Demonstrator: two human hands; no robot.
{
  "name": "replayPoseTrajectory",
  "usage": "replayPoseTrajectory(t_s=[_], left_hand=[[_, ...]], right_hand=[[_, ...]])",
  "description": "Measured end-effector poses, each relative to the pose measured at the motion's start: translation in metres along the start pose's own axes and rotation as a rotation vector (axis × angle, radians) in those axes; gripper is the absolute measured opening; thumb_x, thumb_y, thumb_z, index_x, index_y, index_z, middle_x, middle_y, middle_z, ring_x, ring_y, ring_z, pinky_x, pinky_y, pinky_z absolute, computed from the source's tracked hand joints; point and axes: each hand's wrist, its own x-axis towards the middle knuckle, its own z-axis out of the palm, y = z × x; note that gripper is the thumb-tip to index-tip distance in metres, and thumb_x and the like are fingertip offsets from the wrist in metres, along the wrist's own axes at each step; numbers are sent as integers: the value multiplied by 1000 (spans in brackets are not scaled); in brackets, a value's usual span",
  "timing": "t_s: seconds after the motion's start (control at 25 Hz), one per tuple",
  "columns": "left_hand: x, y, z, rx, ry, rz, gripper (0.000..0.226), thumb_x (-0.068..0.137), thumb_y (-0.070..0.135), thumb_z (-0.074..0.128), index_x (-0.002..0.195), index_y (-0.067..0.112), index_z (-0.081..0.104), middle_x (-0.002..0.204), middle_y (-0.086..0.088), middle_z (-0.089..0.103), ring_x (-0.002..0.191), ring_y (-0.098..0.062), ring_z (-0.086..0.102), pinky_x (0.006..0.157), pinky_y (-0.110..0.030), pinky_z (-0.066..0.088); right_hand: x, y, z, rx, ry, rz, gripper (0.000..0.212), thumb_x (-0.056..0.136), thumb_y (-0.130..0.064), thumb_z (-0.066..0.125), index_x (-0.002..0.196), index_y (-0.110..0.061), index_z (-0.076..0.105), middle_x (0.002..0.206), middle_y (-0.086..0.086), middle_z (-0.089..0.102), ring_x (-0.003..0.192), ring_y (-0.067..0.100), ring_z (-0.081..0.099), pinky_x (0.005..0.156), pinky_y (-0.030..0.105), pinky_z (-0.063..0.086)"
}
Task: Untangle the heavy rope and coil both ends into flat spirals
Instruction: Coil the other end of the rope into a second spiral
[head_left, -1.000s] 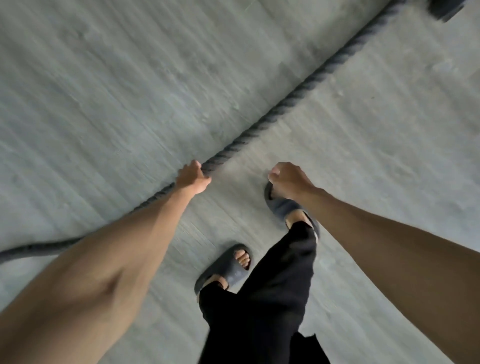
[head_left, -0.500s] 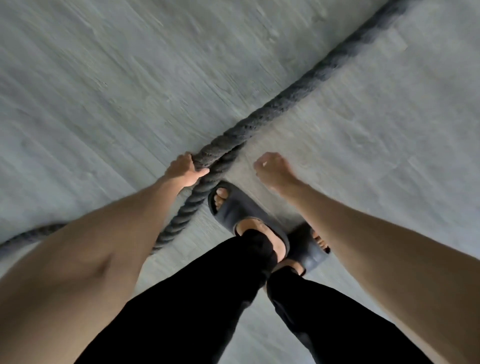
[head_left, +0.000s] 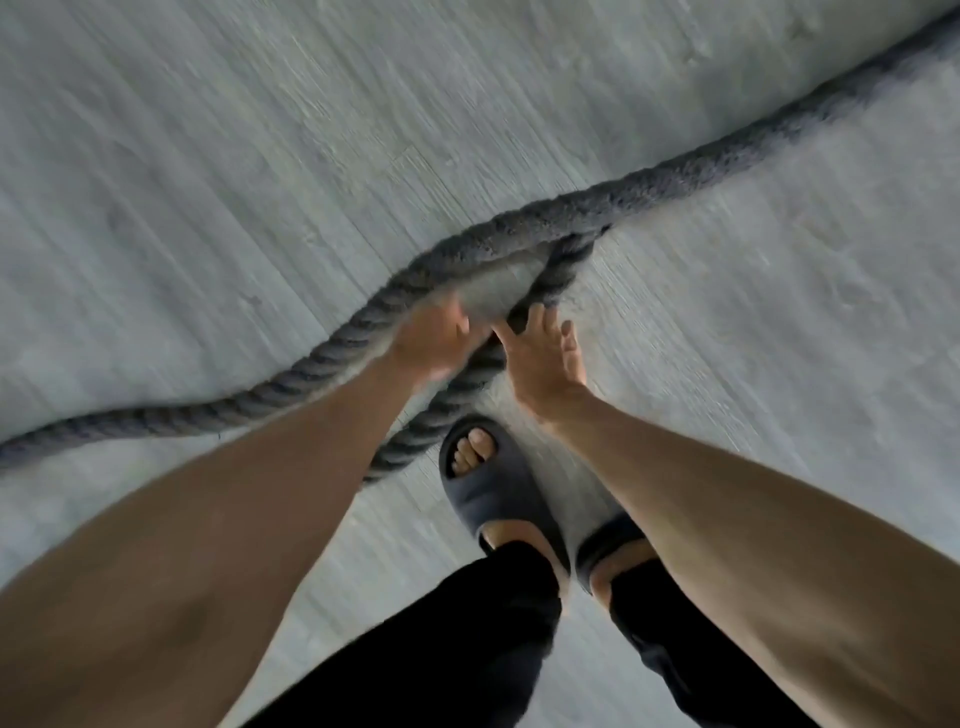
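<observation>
A thick dark grey twisted rope comes down from the upper right and folds into a narrow loop at the centre of the floor. One strand runs off to the left edge. The other strand passes under my left forearm toward my feet. My left hand is motion-blurred and sits against the left strand at the loop; its grip is not readable. My right hand is spread flat with fingers apart, its fingertips at the lower strand, holding nothing.
The floor is pale grey boards. My feet in dark slide sandals stand just below the loop, the left sandal beside the lower strand, with black trouser legs under them.
The loop between the two strands has widened. My right hand has gone from a loose fist to spread fingers and moved in against the rope. My left hand has shifted up along the rope.
</observation>
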Motion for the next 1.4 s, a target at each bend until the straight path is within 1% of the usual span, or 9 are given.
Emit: replayPoseTrajectory(t_s=[0.16, 0.32, 0.52, 0.6, 0.76, 0.96, 1.16, 1.28, 1.4], left_hand=[[-46, -50, 30, -80, -429, -103, 81, 75, 77, 57, 132, 21, 49, 125, -1, 60, 116, -25, 57, 97, -41, 46], [-118, -58, 6, -140, -541, -70, 56, 81, 63, 65, 124, 31, 49, 116, 2, 61, 110, -22, 58, 88, -36, 46], [-222, -47, -74, -159, -434, 3, 51, 77, 69, 65, 105, 26, 59, 94, 0, 67, 86, -20, 64, 74, -33, 50], [-263, -51, -99, -151, -417, 20, 46, 77, 66, 68, 94, 24, 59, 82, 1, 64, 75, -19, 62, 64, -31, 44], [-359, -86, -131, -215, -316, 77, 40, 72, 62, 74, 89, 29, 60, 82, 4, 65, 79, -17, 62, 60, -28, 43], [-467, -161, -136, -260, -240, 70, 52, 70, 54, 80, 108, 26, 59, 102, 6, 65, 92, -13, 61, 76, -28, 48], [-555, -279, -132, -83, -271, 10, 43, 61, 61, 78, 93, 39, 58, 106, 9, 64, 107, -20, 58, 98, -39, 44], [-589, -338, -131, -64, -291, 35, 40, 63, 64, 76, 84, 35, 56, 95, 6, 67, 92, -18, 64, 75, -31, 50], [-629, -381, -111, 58, -220, 104, 55, 72, 67, 71, 95, 18, 61, 88, 3, 67, 84, -20, 66, 69, -29, 51]], right_hand=[[-7, -7, -2, 21, 108, 79, 49, 97, -4, 51, 142, -20, 41, 133, 25, 46, 127, 39, 43, 110, 48, 36], [-87, -11, -38, -33, 109, 71, 36, 95, -12, 57, 131, -14, 51, 129, 19, 46, 121, 34, 43, 104, 43, 37], [-199, -88, -86, -19, -78, -65, 74, 88, -26, 71, 151, -16, 34, 154, 20, 27, 149, 37, 14, 123, 57, 6], [-231, -126, -93, 93, -136, -101, 78, 89, -30, 71, 154, -15, 29, 151, 16, 35, 148, 33, 21, 124, 54, 3], [-285, -199, -91, 92, -52, -167, 52, 91, -50, 61, 134, -21, 51, 123, 8, 57, 125, 30, 47, 116, 53, 24], [-366, -275, -57, 78, 92, -175, 29, 87, -24, 61, 114, -18, 52, 109, 6, 53, 119, 29, 44, 118, 62, 10], [-448, -355, -25, 285, 112, -191, 20, 80, -15, 58, 99, -20, 52, 91, -1, 48, 100, 21, 41, 119, 59, 11], [-463, -418, 15, 164, 71, -82, 36, 83, -15, 58, 118, -22, 53, 115, 4, 51, 118, 27, 43, 118, 59, 14], [-476, -476, 54, 336, -191, 283, 70, 92, -5, 51, 155, -25, 28, 159, 17, 16, 144, 39, 27, 111, 45, 35]])
